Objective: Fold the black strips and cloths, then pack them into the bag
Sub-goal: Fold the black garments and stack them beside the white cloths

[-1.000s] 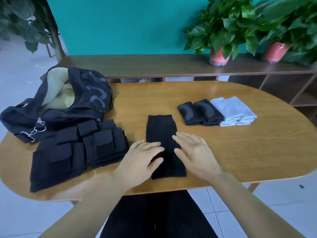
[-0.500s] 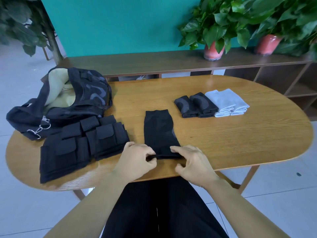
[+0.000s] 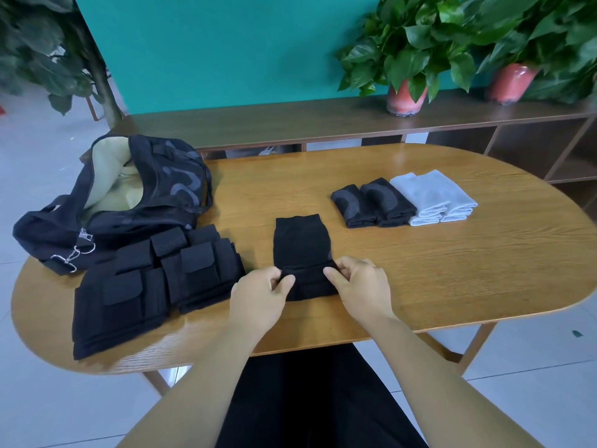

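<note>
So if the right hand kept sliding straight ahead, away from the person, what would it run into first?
Probably nothing solid: the right hand pinches the near edge of the flat black cloth, so it would pass over that cloth, then bare oval wooden table. The folded dark cloths seem off to its right.

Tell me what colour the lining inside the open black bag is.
Pale cream-yellow lining inside the black fabric bag at the table's left end, seen in the head view.

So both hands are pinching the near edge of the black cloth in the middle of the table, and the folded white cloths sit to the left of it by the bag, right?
Not quite. The head view shows the left hand and right hand pinching the near edge of the black cloth, but the folded white cloths lie to its right, far from the bag, which is on the left.
</note>
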Available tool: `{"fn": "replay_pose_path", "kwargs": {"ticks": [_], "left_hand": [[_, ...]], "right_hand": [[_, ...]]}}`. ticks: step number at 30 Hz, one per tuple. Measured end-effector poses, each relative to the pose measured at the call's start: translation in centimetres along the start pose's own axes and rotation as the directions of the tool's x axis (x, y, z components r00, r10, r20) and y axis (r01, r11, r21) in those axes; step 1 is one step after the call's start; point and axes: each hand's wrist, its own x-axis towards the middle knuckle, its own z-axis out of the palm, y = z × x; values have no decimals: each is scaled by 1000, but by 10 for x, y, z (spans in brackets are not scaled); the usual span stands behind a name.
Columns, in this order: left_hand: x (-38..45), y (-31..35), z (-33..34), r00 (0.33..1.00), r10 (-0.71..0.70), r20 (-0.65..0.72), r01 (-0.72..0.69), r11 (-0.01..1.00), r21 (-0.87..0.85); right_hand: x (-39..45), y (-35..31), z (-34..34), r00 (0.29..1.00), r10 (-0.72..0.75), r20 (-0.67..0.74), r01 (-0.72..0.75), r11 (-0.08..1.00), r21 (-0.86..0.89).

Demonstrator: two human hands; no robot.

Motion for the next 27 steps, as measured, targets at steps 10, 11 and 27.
{"fn": "replay_pose_path", "kwargs": {"ticks": [10,11,27], "left_hand": [[10,4,19,995,11,-94,19,950,311],[9,5,19,996,16,-88,16,936,352],[-31,-2,21,893,445,-63,-375,815,442]], "right_hand": [[14,5,24,993,-1,-117,-24,977,-213],[15,5,24,992,-10,-130,-21,971,-236],[-22,13,12,809,-586,38,546,726,-418]]}}
